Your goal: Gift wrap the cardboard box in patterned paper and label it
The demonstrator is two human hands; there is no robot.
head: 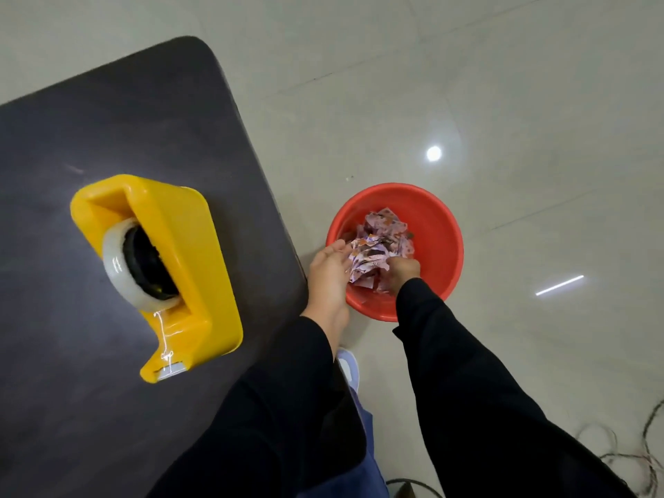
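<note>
Both hands are reached down off the counter's edge into a red basin [436, 224] standing on the tiled floor [503, 102], just beside the counter [107, 138]. The crumpled patterned paper [373, 246] — pinkish-purple scraps with orange marks — lies heaped in the basin, directly between the two hands. The left hand [328, 271] is held loosely open, its fingers spread against the near-left side of the heap; the right hand [404, 269] is curled closed on a fold of the paper at the heap's near-right side. Both are touching the paper, so neither is meaningfully nearer, though only the right appears to have a real grip.

The cardboard box is not seen anywhere in the view; its whereabouts cannot be told. On the counter only a yellow tape dispenser [179, 267] is shown, its roll of clear tape [115, 267] mounted and a tail of tape run down to the cutter, its long axis lying roughly toward the person.

The heap has no clear long axis — it is a loose wad. It is judged that scraps are being pressed in or gathered as waste, which suggests cleanup late in the task. Whichever is intended, the move is governed by the paper lying below and ahead of the hands, inside the basin's wall.
</note>
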